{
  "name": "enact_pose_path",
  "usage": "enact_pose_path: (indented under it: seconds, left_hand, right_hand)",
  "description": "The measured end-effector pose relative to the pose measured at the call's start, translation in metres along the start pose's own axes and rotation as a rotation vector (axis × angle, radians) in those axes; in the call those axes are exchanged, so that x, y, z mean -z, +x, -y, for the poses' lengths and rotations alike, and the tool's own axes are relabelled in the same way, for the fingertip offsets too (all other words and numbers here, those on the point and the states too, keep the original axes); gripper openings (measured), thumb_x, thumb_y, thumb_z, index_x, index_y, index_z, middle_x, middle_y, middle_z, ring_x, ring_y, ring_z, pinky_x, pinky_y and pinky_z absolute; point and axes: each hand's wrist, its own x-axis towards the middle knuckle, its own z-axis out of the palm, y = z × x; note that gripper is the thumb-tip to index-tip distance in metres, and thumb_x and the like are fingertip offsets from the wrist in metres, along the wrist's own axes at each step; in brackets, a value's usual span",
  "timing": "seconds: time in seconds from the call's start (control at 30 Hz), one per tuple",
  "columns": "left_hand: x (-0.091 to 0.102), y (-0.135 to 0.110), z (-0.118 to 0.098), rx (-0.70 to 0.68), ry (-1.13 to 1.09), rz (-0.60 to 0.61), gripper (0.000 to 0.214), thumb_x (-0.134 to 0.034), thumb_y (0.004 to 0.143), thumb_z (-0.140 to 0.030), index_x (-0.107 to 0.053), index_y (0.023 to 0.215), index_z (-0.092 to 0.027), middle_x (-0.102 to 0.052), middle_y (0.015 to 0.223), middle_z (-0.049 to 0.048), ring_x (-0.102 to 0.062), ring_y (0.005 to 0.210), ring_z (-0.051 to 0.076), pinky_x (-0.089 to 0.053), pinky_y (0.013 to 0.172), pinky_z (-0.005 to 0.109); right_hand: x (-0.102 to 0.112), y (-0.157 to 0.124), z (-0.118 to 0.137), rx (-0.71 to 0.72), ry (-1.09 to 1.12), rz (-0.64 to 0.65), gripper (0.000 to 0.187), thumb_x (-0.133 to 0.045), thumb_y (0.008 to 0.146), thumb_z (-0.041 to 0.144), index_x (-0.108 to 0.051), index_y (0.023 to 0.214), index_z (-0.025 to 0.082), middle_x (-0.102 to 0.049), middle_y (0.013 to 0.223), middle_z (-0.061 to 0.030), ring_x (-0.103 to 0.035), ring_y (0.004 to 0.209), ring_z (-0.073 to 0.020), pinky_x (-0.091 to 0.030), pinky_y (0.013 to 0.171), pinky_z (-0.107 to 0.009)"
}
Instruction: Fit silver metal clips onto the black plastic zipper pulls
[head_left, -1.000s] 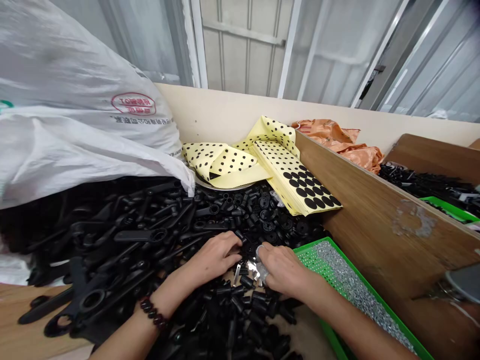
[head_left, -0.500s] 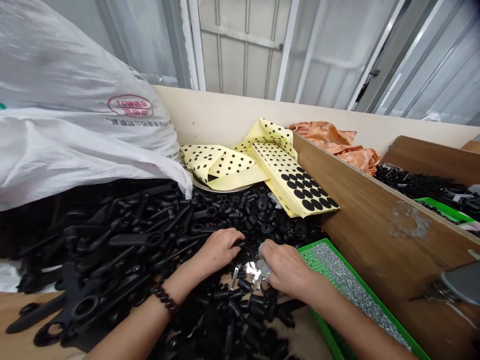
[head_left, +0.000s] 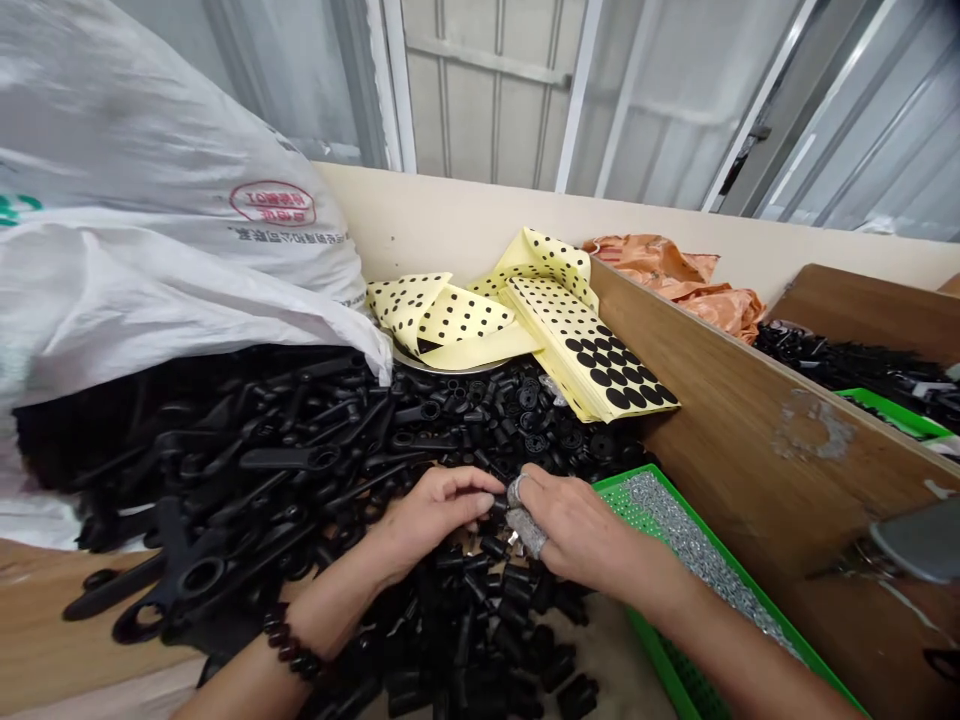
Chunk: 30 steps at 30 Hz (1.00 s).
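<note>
In the head view my left hand (head_left: 448, 507) and my right hand (head_left: 574, 530) meet above a pile of parts. Between their fingertips is a small black cylindrical part (head_left: 499, 508). My left thumb and forefinger pinch it from one side. Grey wrapping (head_left: 527, 532) covers fingers of my right hand, which are closed at the part's other side; what exactly they grip is hidden. Below the hands lie several short black plastic sleeves (head_left: 517, 600). A few shiny metal pieces (head_left: 514, 538) show beside the right fingers.
A green tray (head_left: 637, 620) of small silvery hardware stands at the right, by a wooden divider (head_left: 735, 440). Long black handles (head_left: 289, 457) are heaped left under a white sack (head_left: 172, 230). Yellow sticker sheets (head_left: 566, 330) with black dots lie behind.
My left hand has moved right, its fingertips closing beside the right hand's at the small black part. The bright metal pieces are now mostly covered. The view has shifted slightly.
</note>
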Motion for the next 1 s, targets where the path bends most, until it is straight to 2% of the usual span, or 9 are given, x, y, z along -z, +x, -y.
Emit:
enact_pose_path:
  seconds: [0.13,0.23,0.37,0.47,0.6,0.7,0.83,0.9,1.0]
  left_hand:
    - [-0.003,-0.012,-0.01,0.038,-0.181,-0.082,0.026,-0.055,0.077,-0.03,-0.064,0.094,-0.013,-0.06,0.069,0.0004,-0.052,0.058,0.01,-0.044,0.058,0.022]
    - [-0.004,-0.019,-0.013,0.085,-0.306,-0.102,0.026,-0.061,0.073,-0.03,-0.065,0.092,-0.013,-0.06,0.068,0.0001,-0.051,0.057,0.01,-0.043,0.058,0.022]
    - [-0.009,-0.028,-0.01,0.143,-0.313,-0.116,0.028,-0.059,0.075,-0.034,-0.063,0.094,-0.013,-0.061,0.065,-0.0003,-0.05,0.054,0.01,-0.04,0.052,0.021]
    - [-0.015,-0.036,-0.007,0.117,-0.245,-0.143,0.025,-0.057,0.075,-0.032,-0.063,0.092,-0.015,-0.061,0.066,-0.0007,-0.05,0.055,0.011,-0.039,0.051,0.021]
    - [-0.02,-0.045,-0.006,-0.018,0.002,-0.236,0.018,-0.056,0.075,-0.027,-0.066,0.088,-0.018,-0.062,0.069,-0.0007,-0.053,0.06,0.013,-0.043,0.055,0.023]
    - [-0.02,-0.049,-0.005,-0.148,0.199,-0.294,0.016,-0.055,0.078,-0.024,-0.065,0.089,-0.019,-0.066,0.077,0.0012,-0.059,0.069,0.017,-0.046,0.065,0.026]
    - [-0.019,-0.053,-0.005,-0.337,0.337,-0.291,0.016,-0.052,0.082,-0.02,-0.063,0.093,-0.02,-0.067,0.09,0.0039,-0.061,0.084,0.019,-0.046,0.077,0.027]
    - [-0.019,-0.055,-0.007,-0.326,0.343,-0.274,0.016,-0.051,0.082,-0.021,-0.063,0.092,-0.021,-0.068,0.088,0.004,-0.061,0.083,0.019,-0.046,0.076,0.027]
    - [-0.02,-0.056,-0.008,-0.176,0.27,-0.254,0.016,-0.054,0.079,-0.026,-0.065,0.087,-0.02,-0.067,0.073,0.0016,-0.061,0.068,0.018,-0.047,0.065,0.026]
  right_hand:
    - [-0.005,-0.003,0.005,-0.041,0.165,-0.081,0.012,-0.038,0.077,0.008,-0.044,0.08,0.018,-0.049,0.08,-0.0013,-0.046,0.065,-0.0141,-0.031,0.057,-0.025]
    - [-0.009,-0.005,0.012,-0.048,0.327,-0.111,0.015,-0.034,0.08,0.007,-0.042,0.077,0.019,-0.048,0.077,-0.0002,-0.044,0.064,-0.0127,-0.032,0.059,-0.024]
    - [-0.01,-0.008,0.02,-0.033,0.387,-0.171,0.013,-0.035,0.08,0.008,-0.041,0.076,0.019,-0.047,0.078,-0.0015,-0.043,0.066,-0.0138,-0.032,0.06,-0.025]
    - [-0.009,-0.01,0.023,-0.03,0.428,-0.186,0.013,-0.036,0.078,0.007,-0.04,0.075,0.019,-0.046,0.077,-0.0008,-0.042,0.066,-0.0137,-0.031,0.059,-0.025]
    - [-0.009,-0.012,0.028,-0.117,0.578,-0.16,0.018,-0.037,0.073,0.002,-0.035,0.069,0.02,-0.045,0.069,0.003,-0.039,0.062,-0.0116,-0.028,0.056,-0.023]
    - [-0.016,-0.013,0.031,-0.162,0.73,-0.157,0.019,-0.036,0.079,0.007,-0.034,0.065,0.019,-0.044,0.064,0.0038,-0.039,0.061,-0.011,-0.028,0.055,-0.022]
    - [-0.022,-0.015,0.033,-0.161,0.862,-0.148,0.02,-0.032,0.083,0.01,-0.038,0.066,0.019,-0.044,0.062,0.0041,-0.042,0.06,-0.0107,-0.029,0.054,-0.022]
    - [-0.019,-0.016,0.033,-0.134,0.791,-0.141,0.019,-0.033,0.083,0.011,-0.038,0.066,0.019,-0.046,0.064,0.0033,-0.042,0.062,-0.0113,-0.03,0.056,-0.022]
    - [-0.011,-0.018,0.032,-0.037,0.587,-0.142,0.013,-0.037,0.081,0.013,-0.041,0.07,0.019,-0.05,0.071,0.0003,-0.045,0.066,-0.0136,-0.034,0.061,-0.024]
